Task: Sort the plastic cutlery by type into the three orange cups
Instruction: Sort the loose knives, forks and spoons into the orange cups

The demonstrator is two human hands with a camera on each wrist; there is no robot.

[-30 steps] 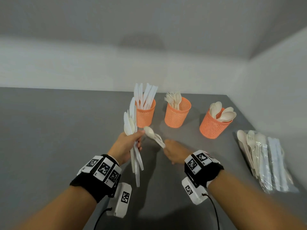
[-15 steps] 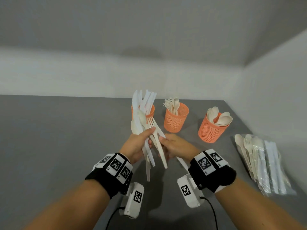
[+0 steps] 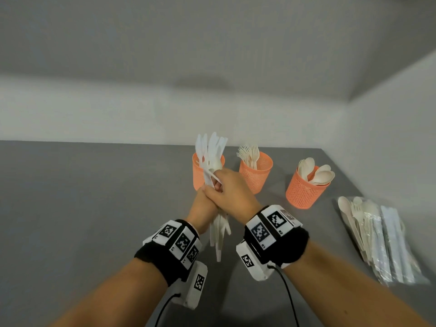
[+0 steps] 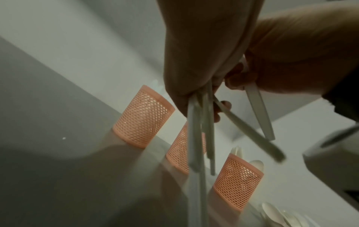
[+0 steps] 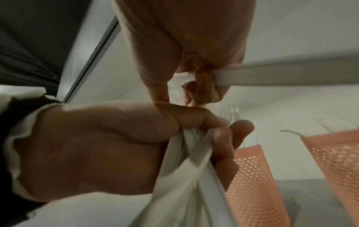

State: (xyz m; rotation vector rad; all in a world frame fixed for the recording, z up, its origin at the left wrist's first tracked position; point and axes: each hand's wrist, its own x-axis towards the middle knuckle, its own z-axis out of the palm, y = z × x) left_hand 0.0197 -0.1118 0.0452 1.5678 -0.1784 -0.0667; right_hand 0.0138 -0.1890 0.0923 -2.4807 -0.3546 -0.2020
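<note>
- The right hand [image 3: 232, 192] has closed in on the cutlery bundle [image 3: 218, 232] from a second ago; its grip now pinches one piece.
- The left hand [image 3: 203, 206] grips the bundle above the desk [image 3: 94, 208], before the knife cup [image 3: 197, 173]; sorting continues.

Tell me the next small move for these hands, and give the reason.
Probably draw the right hand away with the one piece it pinches, while the left hand keeps the bundle of cutlery. Both hands meet at the bundle, and which piece it is cannot be told yet; the knife, fork and spoon cups wait behind.
</note>
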